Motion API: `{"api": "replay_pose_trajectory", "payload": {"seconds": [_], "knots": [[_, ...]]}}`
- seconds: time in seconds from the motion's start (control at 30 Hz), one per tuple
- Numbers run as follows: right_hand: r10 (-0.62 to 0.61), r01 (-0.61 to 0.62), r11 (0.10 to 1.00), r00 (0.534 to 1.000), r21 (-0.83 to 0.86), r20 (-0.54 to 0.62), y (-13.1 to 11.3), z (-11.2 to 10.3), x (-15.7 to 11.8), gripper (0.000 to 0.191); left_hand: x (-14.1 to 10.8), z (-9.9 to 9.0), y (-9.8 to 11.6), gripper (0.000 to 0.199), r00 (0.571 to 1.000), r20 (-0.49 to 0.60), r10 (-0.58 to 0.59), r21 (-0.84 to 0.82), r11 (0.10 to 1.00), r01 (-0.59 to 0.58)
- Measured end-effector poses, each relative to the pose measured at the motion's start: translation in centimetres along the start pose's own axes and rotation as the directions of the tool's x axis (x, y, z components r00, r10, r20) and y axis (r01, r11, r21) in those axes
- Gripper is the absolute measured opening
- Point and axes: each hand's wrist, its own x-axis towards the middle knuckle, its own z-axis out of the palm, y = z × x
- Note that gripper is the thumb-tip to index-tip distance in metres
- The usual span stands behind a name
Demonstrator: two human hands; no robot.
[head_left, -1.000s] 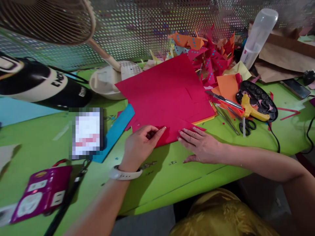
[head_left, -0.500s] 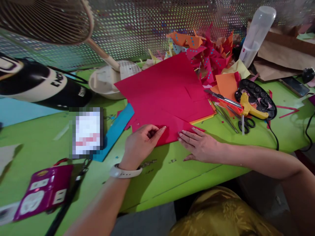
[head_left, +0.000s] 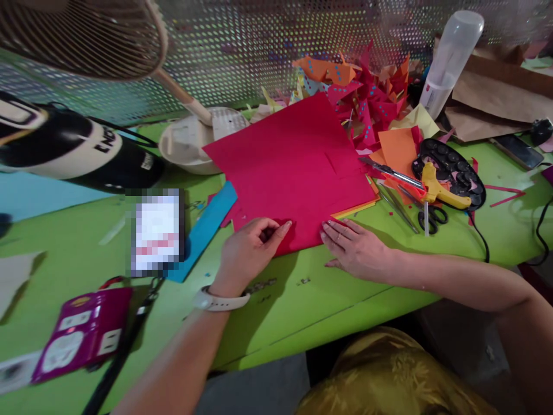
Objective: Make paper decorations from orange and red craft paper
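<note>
A large red sheet of paper (head_left: pixel 285 173) lies on the green table, above other coloured sheets whose orange and yellow edges show at its right. My left hand (head_left: pixel 253 251), with a pale band on its wrist, rests at the near edge of the red paper. Its fingers are curled, and thumb and forefinger pinch together at the paper. My right hand (head_left: pixel 358 248) lies flat over the near right corner, fingers stretched out on the red paper. Part of the near edge is hidden under both hands.
Right of the paper lie a utility knife (head_left: pixel 393 173), a yellow glue gun (head_left: pixel 444 190), scissors (head_left: pixel 433 219) and a black palette (head_left: pixel 451 167). Behind are folded paper pieces (head_left: pixel 367 104) and a clear bottle (head_left: pixel 453 57). Left are a fan (head_left: pixel 190 104), a black-and-white bottle (head_left: pixel 86 150) and a purple pouch (head_left: pixel 82 328).
My right hand has slid slightly right along the near edge of the red paper. The raised fold near it now looks flatter. My left hand has stayed almost in place.
</note>
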Motion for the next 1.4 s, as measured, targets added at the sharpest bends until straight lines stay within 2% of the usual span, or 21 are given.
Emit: {"api": "replay_pose_trajectory", "payload": {"seconds": [0.37, 0.6, 0.77, 1.4], "knots": [[-0.028, 0.026, 0.994, 0.999, -0.107, -0.017, -0.3, 0.5, -0.3, 0.056, 0.0, -0.1, 0.3, 0.038, 0.999, 0.010, 0.039, 0.045, 0.998, -0.039], [0.029, -0.028, 0.998, 1.000, -0.051, 0.007, -1.7, 0.2, -1.1, 0.082, -0.1, 0.1, 0.0, 0.040, 0.995, 0.005, 0.102, 0.093, 0.990, -0.102], [0.030, -0.030, 0.999, 0.999, -0.019, 0.045, -2.7, 0.1, -1.7, 0.102, -0.2, -0.2, 0.3, 0.040, 0.995, 0.020, 0.101, 0.113, 0.988, -0.102], [0.035, -0.033, 0.999, 0.995, -0.023, 0.091, -2.7, -0.4, -1.6, 0.096, -0.1, -0.1, 0.1, 0.039, 0.996, 0.017, 0.092, 0.105, 0.990, -0.093]]}}
